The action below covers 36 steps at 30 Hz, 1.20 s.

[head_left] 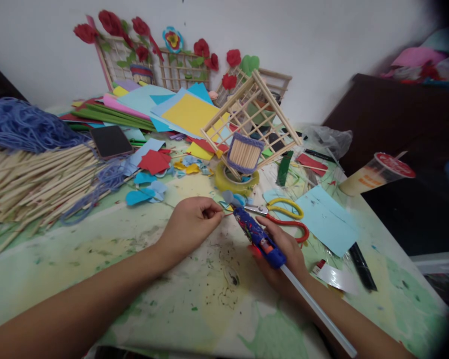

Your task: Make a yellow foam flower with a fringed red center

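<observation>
My right hand (284, 249) is wrapped round a blue hot glue gun (252, 232), and a long clear glue stick (318, 311) sticks out of its back end. A red light glows by my fingers. The fingers of my left hand (194, 222) are pinched together on a small paper piece just left of the gun's tip. Blue paper petals (234, 199) show right at that tip, which partly hides what I pinch. Scissors with yellow and red handles (284, 212) lie beside the gun, behind my right hand.
A stick lattice frame (254, 114) leans upright on a tape roll (235, 182). Wooden sticks (33, 184), purple yarn (26, 124) and a phone (111, 141) lie left. Coloured paper (190, 114) is piled behind. A drink cup (376, 174) stands at the right edge near light-blue paper (327, 219).
</observation>
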Motion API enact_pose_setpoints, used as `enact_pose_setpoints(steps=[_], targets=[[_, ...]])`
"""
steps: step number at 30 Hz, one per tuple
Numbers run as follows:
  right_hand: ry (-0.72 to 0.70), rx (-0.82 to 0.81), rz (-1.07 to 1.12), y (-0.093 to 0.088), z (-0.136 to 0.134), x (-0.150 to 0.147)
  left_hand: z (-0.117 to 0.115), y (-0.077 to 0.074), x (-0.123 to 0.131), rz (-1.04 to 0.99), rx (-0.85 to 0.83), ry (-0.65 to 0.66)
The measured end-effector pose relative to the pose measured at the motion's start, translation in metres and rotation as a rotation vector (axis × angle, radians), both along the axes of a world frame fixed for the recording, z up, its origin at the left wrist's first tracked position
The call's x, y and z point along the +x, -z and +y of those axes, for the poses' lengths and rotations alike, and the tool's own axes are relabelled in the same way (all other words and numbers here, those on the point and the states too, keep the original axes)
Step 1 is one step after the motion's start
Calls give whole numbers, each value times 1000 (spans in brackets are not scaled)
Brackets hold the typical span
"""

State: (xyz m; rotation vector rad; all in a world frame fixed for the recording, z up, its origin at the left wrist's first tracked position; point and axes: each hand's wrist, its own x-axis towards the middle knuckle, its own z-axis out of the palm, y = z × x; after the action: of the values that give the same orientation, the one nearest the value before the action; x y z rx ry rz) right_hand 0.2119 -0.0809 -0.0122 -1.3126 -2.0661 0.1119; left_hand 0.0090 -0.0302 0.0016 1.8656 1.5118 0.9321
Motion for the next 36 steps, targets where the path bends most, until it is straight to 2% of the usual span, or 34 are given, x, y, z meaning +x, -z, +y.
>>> enact_pose_setpoints(steps=[8,11,16,20,25,30,36], targets=[[-25,1,14,1,3,0,0,-4,0,-47,-31,-34],[-22,-17,24,1,4,0,0,-5,1,-135,-82,-47],[-2,-28,25,3,3,-1,5,-3,0,-537,-296,-89],[49,46,12,6,7,5,11,-1,-2,-884,-421,-91],[220,37,-116,5,25,21,17,2,-5,-1109,-516,-140],[396,31,-305,5,45,44,22,3,-6,-1240,-405,-96],[540,-48,-453,1,57,66,28,0,-7,-1209,-180,-21]])
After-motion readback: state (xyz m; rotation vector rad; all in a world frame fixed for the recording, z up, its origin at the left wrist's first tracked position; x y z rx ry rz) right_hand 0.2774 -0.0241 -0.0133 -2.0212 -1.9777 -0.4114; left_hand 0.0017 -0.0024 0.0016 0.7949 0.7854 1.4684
